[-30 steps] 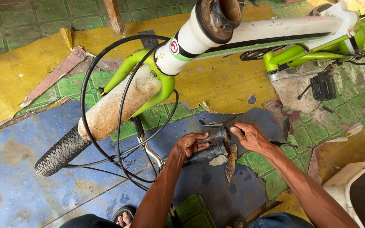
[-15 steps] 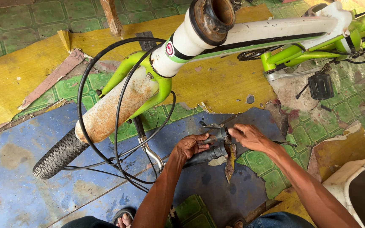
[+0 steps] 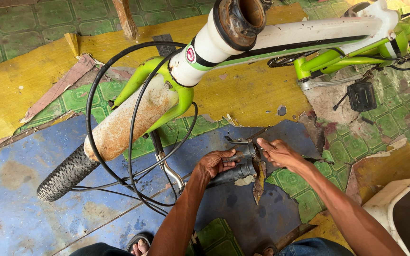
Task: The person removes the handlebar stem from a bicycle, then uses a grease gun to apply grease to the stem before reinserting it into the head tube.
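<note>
A green and white bicycle frame (image 3: 281,40) stands in front of me, its rusty open head tube (image 3: 240,16) at the top. Its handlebar is off and hangs low on black cables (image 3: 131,123). My left hand (image 3: 217,163) is wrapped around the black rubber grip (image 3: 233,174) of that handlebar. My right hand (image 3: 276,151) pinches the brake lever clamp (image 3: 247,150) just beyond the grip. The fingers of both hands nearly touch at the clamp.
The front tyre (image 3: 65,175) and a rusty mudguard (image 3: 129,118) slant down to the left. A black pedal (image 3: 360,96) hangs at the right. Worn blue and yellow sheets cover green floor tiles. A white plastic tub (image 3: 404,213) sits at the lower right. My sandalled foot (image 3: 141,244) shows below.
Both hands stay on the grip and lever clamp with only slight finger shifts. The view has drifted a little, so the frame sits further right.
</note>
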Demonstrator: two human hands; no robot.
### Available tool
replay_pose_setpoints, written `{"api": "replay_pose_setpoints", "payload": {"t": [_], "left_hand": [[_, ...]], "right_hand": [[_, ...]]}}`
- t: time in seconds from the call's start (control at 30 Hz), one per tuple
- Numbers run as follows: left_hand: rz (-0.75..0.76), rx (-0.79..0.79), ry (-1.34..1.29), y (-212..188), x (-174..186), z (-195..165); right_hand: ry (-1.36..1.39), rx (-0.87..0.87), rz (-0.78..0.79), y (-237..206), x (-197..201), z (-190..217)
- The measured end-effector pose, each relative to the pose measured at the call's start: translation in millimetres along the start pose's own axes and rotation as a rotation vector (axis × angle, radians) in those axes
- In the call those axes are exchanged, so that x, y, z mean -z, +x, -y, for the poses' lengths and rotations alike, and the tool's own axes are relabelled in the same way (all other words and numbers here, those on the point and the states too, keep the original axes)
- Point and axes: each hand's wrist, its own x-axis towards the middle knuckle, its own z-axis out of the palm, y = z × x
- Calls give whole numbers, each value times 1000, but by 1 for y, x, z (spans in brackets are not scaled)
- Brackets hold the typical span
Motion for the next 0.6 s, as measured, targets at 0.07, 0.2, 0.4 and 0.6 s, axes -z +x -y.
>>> {"api": "replay_pose_setpoints", "payload": {"t": [0.07,0.2,0.4,0.6], "left_hand": [[-6,-1,9,-1,0,0],[-4,-1,2,-1,-1,0],[-14,-15,19,-3,-1,0],[-45,-28,34,-1,0,2]], "right_hand": [[-55,140,-9,-9,5,6],[-163,259,-92,-7,3,-1],[94,121,-165,11,-11,-25],[-178,143,-110,0,3,-10]]}}
